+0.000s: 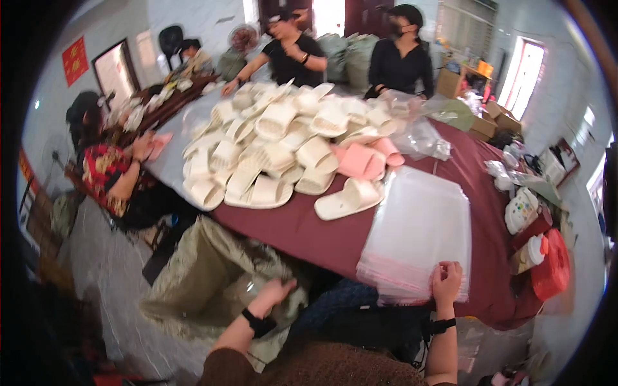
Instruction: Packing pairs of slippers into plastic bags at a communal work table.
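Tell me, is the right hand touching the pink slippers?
Apart: the head view shows clear bags lying between the right hand and the pink slippers.

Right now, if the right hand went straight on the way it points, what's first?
The stack of clear plastic bags; the right hand seems to be touching it, though depth is unclear.

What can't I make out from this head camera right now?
All in the head view:
- Left hand: blurred; whether it grips anything is unclear.
- Sack: its bottom is hidden by its own folds and walls.
- Right hand: its curled fingers hide any pinch on the plastic bags.
- Slipper pile: upper slippers cover lower ones.
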`<state>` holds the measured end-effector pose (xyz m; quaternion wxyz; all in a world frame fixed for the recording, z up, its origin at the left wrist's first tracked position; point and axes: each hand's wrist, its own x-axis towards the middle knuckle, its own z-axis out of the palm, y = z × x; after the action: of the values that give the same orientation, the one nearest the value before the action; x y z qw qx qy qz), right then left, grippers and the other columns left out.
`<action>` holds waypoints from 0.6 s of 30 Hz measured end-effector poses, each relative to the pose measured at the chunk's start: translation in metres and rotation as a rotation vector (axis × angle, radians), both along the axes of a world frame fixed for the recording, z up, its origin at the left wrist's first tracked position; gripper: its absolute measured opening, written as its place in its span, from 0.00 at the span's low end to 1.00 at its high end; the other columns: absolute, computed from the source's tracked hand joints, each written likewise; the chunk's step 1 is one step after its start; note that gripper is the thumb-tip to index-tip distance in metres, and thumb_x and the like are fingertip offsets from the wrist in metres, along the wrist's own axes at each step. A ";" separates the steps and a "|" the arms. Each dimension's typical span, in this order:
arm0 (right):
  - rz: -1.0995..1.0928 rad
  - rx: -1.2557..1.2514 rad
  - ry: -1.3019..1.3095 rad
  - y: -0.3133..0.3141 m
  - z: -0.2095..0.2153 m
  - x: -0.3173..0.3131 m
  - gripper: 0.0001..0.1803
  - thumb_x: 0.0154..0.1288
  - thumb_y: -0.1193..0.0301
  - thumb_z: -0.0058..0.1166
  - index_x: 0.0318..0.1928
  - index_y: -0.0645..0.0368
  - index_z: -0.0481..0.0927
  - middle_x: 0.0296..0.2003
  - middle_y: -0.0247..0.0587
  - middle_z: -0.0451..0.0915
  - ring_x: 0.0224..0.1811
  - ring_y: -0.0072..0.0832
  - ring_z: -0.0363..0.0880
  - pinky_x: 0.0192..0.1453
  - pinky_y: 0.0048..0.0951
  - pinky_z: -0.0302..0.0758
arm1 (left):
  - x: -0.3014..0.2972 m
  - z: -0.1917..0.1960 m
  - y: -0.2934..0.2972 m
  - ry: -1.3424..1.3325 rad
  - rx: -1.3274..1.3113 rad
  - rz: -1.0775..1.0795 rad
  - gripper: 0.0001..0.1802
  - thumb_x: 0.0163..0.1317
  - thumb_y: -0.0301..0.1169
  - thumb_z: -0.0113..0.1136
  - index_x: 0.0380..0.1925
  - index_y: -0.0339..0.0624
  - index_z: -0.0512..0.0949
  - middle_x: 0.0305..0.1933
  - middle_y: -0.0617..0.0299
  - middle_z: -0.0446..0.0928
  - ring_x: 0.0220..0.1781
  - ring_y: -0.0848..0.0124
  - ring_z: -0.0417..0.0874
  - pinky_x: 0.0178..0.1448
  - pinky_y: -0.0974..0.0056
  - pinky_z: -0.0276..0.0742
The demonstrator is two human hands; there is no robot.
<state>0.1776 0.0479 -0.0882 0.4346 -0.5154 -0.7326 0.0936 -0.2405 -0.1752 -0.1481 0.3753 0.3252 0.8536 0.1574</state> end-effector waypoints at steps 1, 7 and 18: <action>0.005 0.008 -0.019 0.001 0.002 0.001 0.04 0.59 0.78 0.56 0.36 0.63 0.78 0.36 0.45 0.74 0.40 0.40 0.72 0.39 0.35 0.74 | -0.002 0.005 0.004 0.230 -0.270 -0.307 0.41 0.60 0.68 0.53 0.40 0.35 0.85 0.48 0.41 0.83 0.53 0.47 0.83 0.55 0.51 0.77; -0.061 0.049 -0.027 0.001 0.001 0.013 0.04 0.57 0.78 0.58 0.34 0.61 0.79 0.36 0.45 0.75 0.40 0.42 0.73 0.43 0.40 0.73 | 0.013 0.128 0.064 0.516 0.547 -0.361 0.23 0.52 0.49 0.70 0.39 0.44 0.80 0.32 0.57 0.82 0.39 0.56 0.84 0.41 0.53 0.78; -0.086 0.105 -0.037 0.002 -0.010 0.016 0.04 0.54 0.75 0.60 0.31 0.58 0.80 0.33 0.44 0.75 0.39 0.41 0.74 0.43 0.40 0.73 | 0.002 0.119 0.358 0.371 1.036 -0.245 0.36 0.51 0.44 0.70 0.59 0.40 0.72 0.48 0.40 0.80 0.48 0.43 0.83 0.54 0.47 0.78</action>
<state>0.1936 0.0502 -0.0982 0.4509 -0.5245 -0.7217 0.0267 -0.2384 0.1833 -0.0292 0.0258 0.5861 0.6724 0.4514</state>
